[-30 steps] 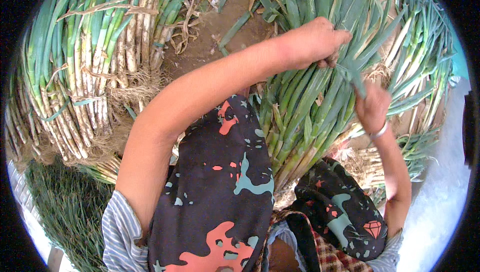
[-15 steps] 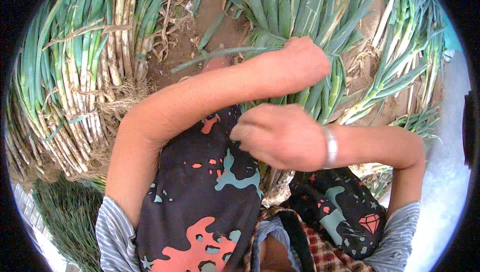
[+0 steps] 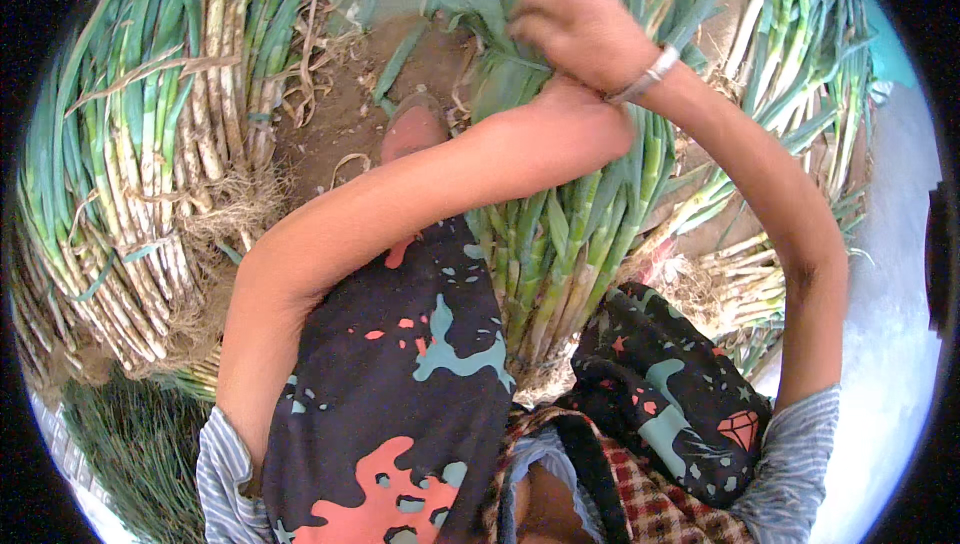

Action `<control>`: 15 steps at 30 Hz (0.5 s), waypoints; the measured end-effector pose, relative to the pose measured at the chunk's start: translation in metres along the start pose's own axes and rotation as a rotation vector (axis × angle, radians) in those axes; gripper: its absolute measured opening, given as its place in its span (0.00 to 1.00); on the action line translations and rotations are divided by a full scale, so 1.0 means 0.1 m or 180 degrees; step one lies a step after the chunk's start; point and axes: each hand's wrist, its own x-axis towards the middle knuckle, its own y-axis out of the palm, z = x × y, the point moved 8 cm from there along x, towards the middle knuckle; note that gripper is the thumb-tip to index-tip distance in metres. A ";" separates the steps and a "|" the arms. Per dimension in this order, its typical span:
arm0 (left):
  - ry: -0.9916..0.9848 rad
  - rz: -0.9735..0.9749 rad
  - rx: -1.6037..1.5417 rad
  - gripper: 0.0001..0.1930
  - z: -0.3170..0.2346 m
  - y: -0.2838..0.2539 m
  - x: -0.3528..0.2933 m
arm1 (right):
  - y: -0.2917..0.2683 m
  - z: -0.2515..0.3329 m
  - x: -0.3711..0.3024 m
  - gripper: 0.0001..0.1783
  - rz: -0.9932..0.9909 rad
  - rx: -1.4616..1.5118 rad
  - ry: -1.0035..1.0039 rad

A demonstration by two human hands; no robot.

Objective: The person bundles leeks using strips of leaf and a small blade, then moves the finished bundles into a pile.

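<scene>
A thick bunch of green onions (image 3: 560,264) stands between my knees, its root ends toward me and its leaves spreading away. My left hand (image 3: 585,114) presses against the middle of its leaves. It is bent into a closed shape, its fingers mostly hidden. Just above and beyond it, my right hand (image 3: 585,29), with a silver bangle (image 3: 650,74) at the wrist, crosses over the left. Its fingers are bent over the leaves and blurred, so I cannot make out whether they hold anything.
Bundled green onions (image 3: 150,164) with dirty roots lie at the left. More loose green onions (image 3: 800,54) are at the right, beside a pale sheet (image 3: 890,274). My shoe (image 3: 415,129) rests on brown soil (image 3: 330,144). Dark patterned cloth (image 3: 400,374) covers my legs.
My right hand has swung from near my lap up and away, over my left hand. My left hand has shifted slightly left. The thin leaf strand trailing left from it no longer shows.
</scene>
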 end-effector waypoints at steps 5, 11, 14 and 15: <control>-0.0403 -0.1016 -0.1347 0.11 0.15 -0.54 -0.21 | -0.45 -0.60 -0.88 0.10 -0.1338 0.2230 0.2349; -0.2600 -0.1252 -0.5230 0.24 0.84 -0.22 -0.30 | -0.14 -0.51 -1.48 0.10 -0.1518 0.3725 0.2663; -0.2684 -0.1239 -0.5333 0.24 0.84 -0.18 -0.29 | 0.15 -0.26 -1.74 0.12 -0.1087 0.3842 0.3430; -0.2769 -0.1260 -0.5253 0.23 0.83 -0.18 -0.28 | 0.13 -0.25 -1.73 0.13 -0.0985 0.3528 0.3456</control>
